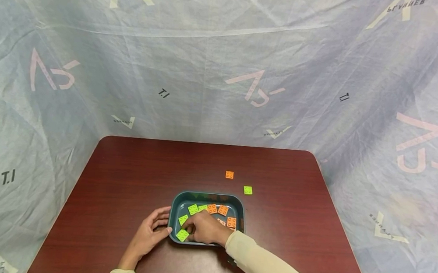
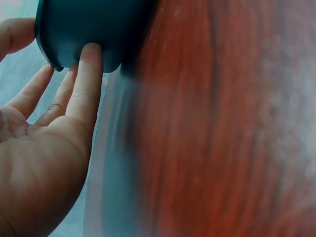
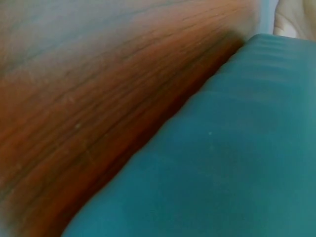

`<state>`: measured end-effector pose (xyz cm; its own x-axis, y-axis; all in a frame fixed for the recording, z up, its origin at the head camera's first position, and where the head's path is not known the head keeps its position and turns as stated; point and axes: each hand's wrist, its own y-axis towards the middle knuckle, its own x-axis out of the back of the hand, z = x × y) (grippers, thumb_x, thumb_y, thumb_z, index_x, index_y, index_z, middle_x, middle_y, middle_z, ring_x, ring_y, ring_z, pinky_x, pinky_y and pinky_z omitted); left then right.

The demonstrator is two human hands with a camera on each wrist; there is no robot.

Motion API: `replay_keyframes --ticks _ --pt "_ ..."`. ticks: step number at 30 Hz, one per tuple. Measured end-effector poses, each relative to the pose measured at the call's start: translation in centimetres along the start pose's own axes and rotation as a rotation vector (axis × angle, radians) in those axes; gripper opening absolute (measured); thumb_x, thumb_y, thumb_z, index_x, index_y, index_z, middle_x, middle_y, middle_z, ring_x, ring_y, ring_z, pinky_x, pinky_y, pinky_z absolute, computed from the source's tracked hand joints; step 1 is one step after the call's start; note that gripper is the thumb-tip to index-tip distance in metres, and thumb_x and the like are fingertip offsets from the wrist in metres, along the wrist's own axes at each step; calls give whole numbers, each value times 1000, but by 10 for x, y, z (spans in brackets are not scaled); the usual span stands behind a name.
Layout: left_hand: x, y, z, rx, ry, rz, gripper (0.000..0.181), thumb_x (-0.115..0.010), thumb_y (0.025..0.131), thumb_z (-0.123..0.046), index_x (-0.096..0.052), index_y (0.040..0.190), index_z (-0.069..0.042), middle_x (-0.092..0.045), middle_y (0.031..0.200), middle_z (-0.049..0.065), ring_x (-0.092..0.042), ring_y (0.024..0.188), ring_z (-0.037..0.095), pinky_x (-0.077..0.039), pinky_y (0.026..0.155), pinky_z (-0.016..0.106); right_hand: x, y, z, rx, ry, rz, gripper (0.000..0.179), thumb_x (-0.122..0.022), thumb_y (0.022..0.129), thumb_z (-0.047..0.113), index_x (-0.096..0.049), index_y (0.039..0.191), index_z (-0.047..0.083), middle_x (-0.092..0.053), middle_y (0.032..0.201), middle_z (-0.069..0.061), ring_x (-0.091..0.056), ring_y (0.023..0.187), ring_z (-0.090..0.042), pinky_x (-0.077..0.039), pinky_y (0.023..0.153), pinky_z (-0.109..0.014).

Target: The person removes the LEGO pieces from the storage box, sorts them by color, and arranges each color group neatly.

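A dark teal tray [image 1: 203,245] with raised walls holds several lime-green and orange toy bricks with studs on top. My left hand [image 1: 147,234] is at the tray's left end; the left wrist view shows its extended fingers [image 2: 85,86] touching the outer wall. My right hand [image 1: 207,227] reaches inside, fingers bent down, pinching a green brick [image 1: 182,235] at the front left. Just behind it lies another green brick [image 1: 183,219]. Farther back in the tray are a green brick [image 1: 193,208] and an orange brick [image 1: 223,210]. My right hand partly covers other bricks.
On the reddish-brown table [image 1: 140,168], behind the tray, lie a loose orange brick [image 1: 229,175] and a loose green brick [image 1: 247,190]. Pale printed sheeting [image 1: 205,73] hangs around the table. The right wrist view is filled by the tray's outer wall [image 3: 212,148] and wood grain.
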<state>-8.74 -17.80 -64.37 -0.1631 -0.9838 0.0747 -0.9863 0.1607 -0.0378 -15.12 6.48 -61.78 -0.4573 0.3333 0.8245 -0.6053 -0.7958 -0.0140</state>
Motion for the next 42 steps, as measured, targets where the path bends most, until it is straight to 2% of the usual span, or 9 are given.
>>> replay_keyframes --ticks 8,14,32,37,42 --pt "0 0 0 -5 3 -6 64 -75 95 0 -51 153 -7 -60 142 26 -63 123 36 -58 92 28 1 1 1 24 12 15 34 -93 82 17 -83 115 15 -78 83 9 -59 69 14 -47 65 -5" --pt "0 0 0 -13 3 -7 64 -75 95 1 -51 153 -7 -60 142 26 -63 123 38 -58 92 28 -1 3 -1 25 -4 21 34 -93 83 17 -83 115 16 -76 81 10 -58 68 13 -46 64 -5" --pt "-1 -1 3 -9 -3 -15 65 -78 94 -3 -51 153 -7 -60 142 26 -62 123 38 -57 92 27 0 4 1 -1 -27 41 31 -93 81 17 -82 111 16 -75 81 12 -58 69 12 -46 66 -6" --pt "-1 -2 2 -11 -2 -10 65 -76 94 -1 -51 153 -6 -60 142 27 -62 123 39 -57 92 27 1 4 1 -34 1 42 31 -93 81 17 -82 110 15 -75 81 12 -57 69 14 -47 66 -6" --pt "-1 -1 1 2 -6 -13 64 -76 95 -1 -51 154 -8 -60 144 25 -62 124 38 -57 93 27 3 4 1 -31 19 28 30 -93 80 16 -82 108 16 -75 80 14 -59 70 12 -48 67 -6"
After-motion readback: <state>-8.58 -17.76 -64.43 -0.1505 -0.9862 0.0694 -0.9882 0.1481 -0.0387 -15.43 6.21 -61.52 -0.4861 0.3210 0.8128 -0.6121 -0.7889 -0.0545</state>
